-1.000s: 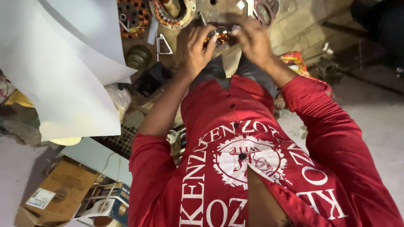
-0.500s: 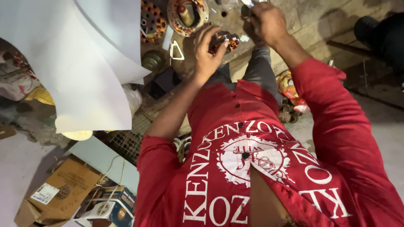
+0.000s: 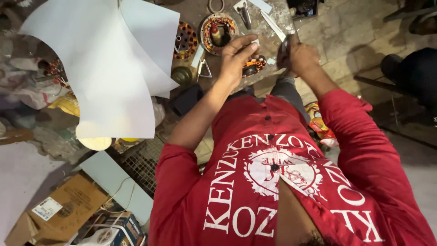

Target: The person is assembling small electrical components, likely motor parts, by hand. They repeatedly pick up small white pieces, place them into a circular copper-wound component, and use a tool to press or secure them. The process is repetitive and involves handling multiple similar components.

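Note:
My left hand [image 3: 236, 57] reaches forward over a workbench [image 3: 273, 13], its fingers on a small motor stator with copper windings [image 3: 253, 66] at the bench edge. My right hand [image 3: 299, 55] is just right of the stator, apart from it, closed in a fist at the near end of a thin pale strip [image 3: 273, 25] that runs away across the bench. A larger round stator with red and copper windings [image 3: 218, 33] lies just beyond my left hand. Both arms come out of a red shirt.
Large white paper sheets [image 3: 109, 77] hang over the left side. Another wound stator [image 3: 185, 41], a brass part [image 3: 182, 74], a metal triangle [image 3: 204, 69] and pliers [image 3: 245, 13] lie on the bench. Cardboard boxes [image 3: 59, 212] and a wire grille [image 3: 143, 161] sit on the floor at lower left.
Both hands were together on the small stator. My right hand has come off it and moved to the right, closing on the strip, while my left hand stays on the stator.

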